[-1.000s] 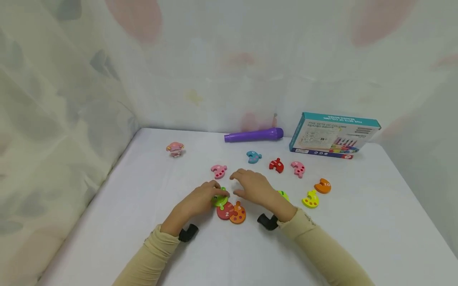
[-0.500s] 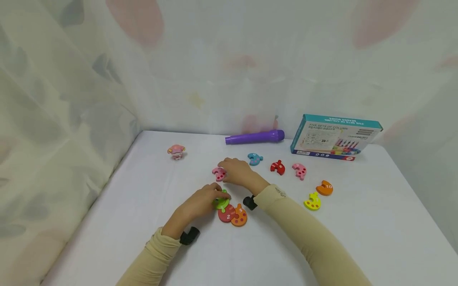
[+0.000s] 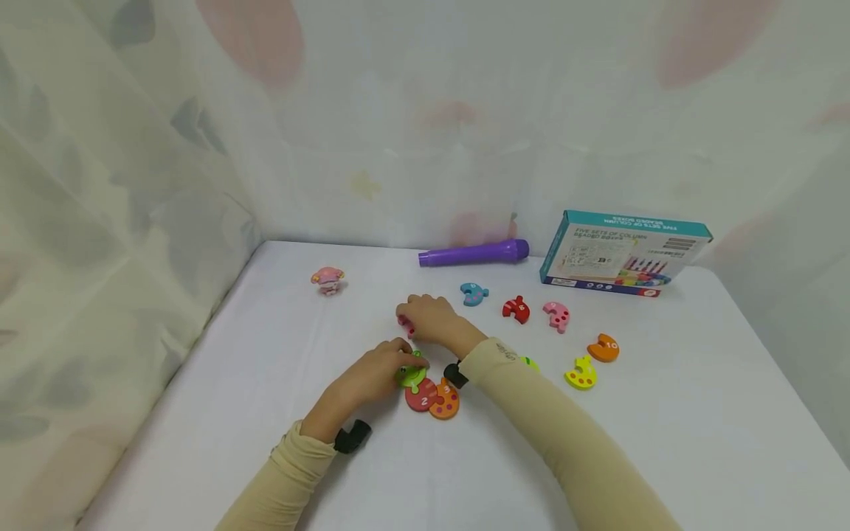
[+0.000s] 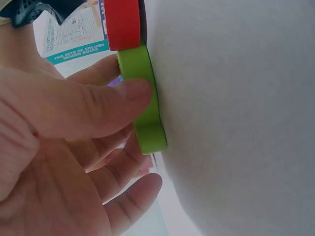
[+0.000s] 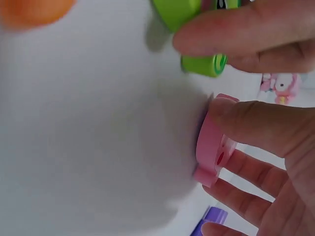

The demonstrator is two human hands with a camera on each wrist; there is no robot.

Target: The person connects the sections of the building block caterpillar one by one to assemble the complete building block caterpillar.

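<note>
Left grip (image 3: 378,371) pinches green piece (image 3: 412,377), right grip (image 3: 433,321) pinches pink piece (image 5: 209,141), mostly hidden mid-frame in head view, clearer in right-wrist view

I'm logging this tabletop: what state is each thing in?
Green head piece, held in left hand's grip, joined
Red 2 piece, joined on both sides
Orange 3 piece, joined to red 2 piece
Pinched pink piece, in right hand's grip, unjoined
Other pink piece, loose
Blue piece, loose
Red 8 piece, loose
Yellow piece, loose
Orange 10 piece, loose
Part-hidden green thing, state unclear
Purple microphone, lying down
Box, standing upright
Pink figurine, upright
</note>
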